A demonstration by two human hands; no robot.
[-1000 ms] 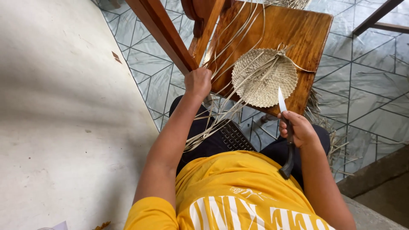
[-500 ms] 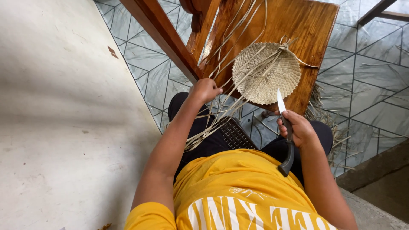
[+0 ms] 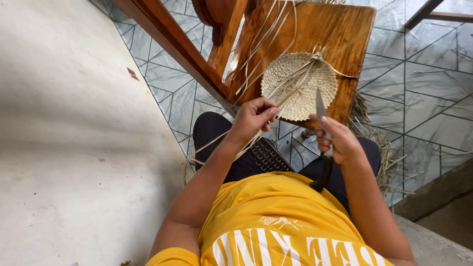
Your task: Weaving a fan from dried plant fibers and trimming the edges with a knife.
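Here, left hand (image 3: 253, 118) pinching straw strips (image 3: 276, 106), right hand (image 3: 340, 143) gripping knife (image 3: 321, 111)

My left hand (image 3: 253, 118) has open air just above my lap, but a slanting wooden rail (image 3: 170, 42) runs close on its far left, and loose straw strips (image 3: 256, 54) hang across the gap beyond it. My right hand (image 3: 340, 143) grips a knife (image 3: 322, 133) whose blade stands upright between it and the woven straw disc (image 3: 300, 83) on the wooden seat (image 3: 340, 34). Bare tiled floor (image 3: 423, 83) lies open on the right.
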